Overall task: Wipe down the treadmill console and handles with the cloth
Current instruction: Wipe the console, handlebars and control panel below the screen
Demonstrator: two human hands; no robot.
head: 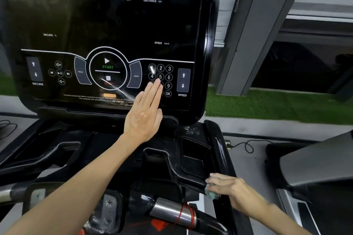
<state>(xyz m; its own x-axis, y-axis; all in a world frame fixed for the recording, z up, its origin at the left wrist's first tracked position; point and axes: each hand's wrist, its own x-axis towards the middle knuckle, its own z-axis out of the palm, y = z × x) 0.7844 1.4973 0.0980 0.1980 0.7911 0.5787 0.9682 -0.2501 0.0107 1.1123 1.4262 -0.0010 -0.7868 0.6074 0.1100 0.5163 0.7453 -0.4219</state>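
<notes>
Cloth [213,193] first: a small greenish-grey wad, bunched in the right hand [228,185], which closes over it and presses it against the outer end of the right handle [183,176]. Only a corner of fabric shows below the fingers. It looks soft and light, likely to fold to whatever it is pushed against, so it should follow the handle's curves. Held as a wad in the palm seems the best hold, though spreading it flatter would probably suit the broad screen.

Just below, a metal grip bar [168,210] carries a red band [188,213] looped round it, which the cloth could snag. Beside the handle lies a recessed tray [193,158], whose corners look awkward to reach. The left handle [47,152] mirrors it across the deck.

Farther up, the left hand [145,114] lies flat on the console [114,25], fingers straight and together, holding nothing, the tips touching the number keypad [169,77]. The console face is glossy, stiff and smear-prone; streaks already show near the stop button. Touch controls sit across its lower half, so I judge firm wiping might trigger them if powered.

Beyond, a cable [248,146] trails on the floor, a neighbouring machine [315,168] stands to the right, and green turf [267,107] runs behind.
</notes>
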